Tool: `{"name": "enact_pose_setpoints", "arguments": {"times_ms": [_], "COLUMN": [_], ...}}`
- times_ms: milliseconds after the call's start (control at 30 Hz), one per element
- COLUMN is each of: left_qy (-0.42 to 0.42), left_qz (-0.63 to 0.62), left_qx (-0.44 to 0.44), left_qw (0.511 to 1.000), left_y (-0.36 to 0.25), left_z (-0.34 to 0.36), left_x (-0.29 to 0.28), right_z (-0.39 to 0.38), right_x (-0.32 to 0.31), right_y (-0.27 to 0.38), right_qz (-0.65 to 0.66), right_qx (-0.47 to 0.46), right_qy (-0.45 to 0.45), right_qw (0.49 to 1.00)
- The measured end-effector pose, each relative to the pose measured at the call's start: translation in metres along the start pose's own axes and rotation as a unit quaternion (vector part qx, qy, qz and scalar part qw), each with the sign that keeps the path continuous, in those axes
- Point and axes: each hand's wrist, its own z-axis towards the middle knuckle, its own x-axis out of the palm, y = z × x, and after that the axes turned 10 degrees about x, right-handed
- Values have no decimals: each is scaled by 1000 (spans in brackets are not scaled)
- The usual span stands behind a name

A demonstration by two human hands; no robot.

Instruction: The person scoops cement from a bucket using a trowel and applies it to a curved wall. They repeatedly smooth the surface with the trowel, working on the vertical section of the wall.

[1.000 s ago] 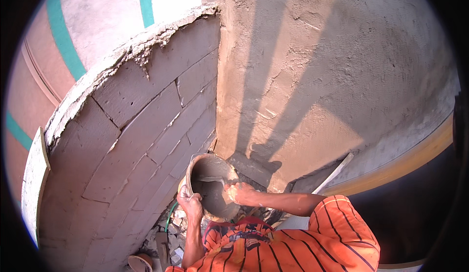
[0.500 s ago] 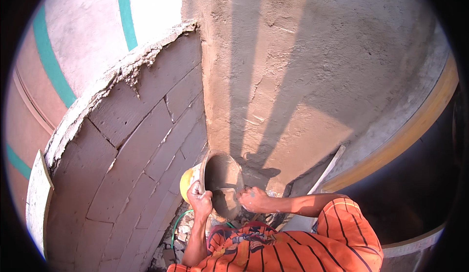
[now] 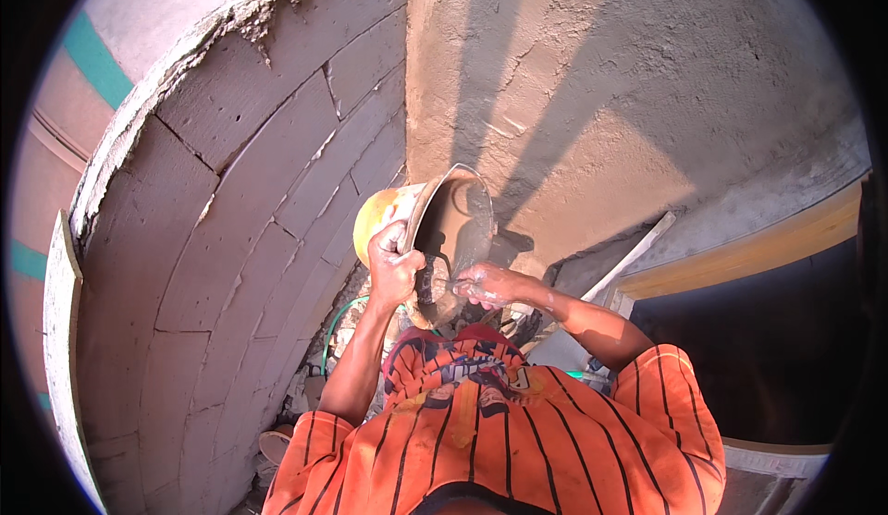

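A yellow-and-white bucket hangs tilted before me in the wall corner, its mouth turned toward the right. Grey residue coats its inside. My left hand is closed round the bucket's rim on the near left side. At the mouth, my right hand has its fingers curled round a tool with a thin dark neck, which reaches into the bucket. The rest of this tool is hard to make out against the dark inside. Wet-looking grey smears mark the right hand and wrist.
A block wall with open joints rises on the left, and a rendered wall stands ahead. A pale board leans near a dark opening at right. Rubble and a green hose lie below the bucket.
The bucket has been raised and tilted further, with both hands moving up along with it. My right hand now reaches across its mouth. The view has shifted, showing more of my orange shirt.
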Motion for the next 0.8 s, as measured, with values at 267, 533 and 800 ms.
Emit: {"name": "enact_pose_setpoints", "arguments": {"times_ms": [267,533,800], "left_qy": [-145,-204,-306], "left_qz": [-38,-68,-125], "left_qx": [24,33,38], "left_qw": [988,976,943], "left_y": [-17,-9,-2], "left_z": [6,-11,-32], "left_x": [-28,-48,-95], "right_z": [5,10,16], "right_x": [-22,-14,-66], "right_y": [1,31,45], "right_qz": [10,-243,-230], "right_qx": [-81,-59,-208], "right_qy": [-103,-285,-167], "right_qw": [991,925,936]}}
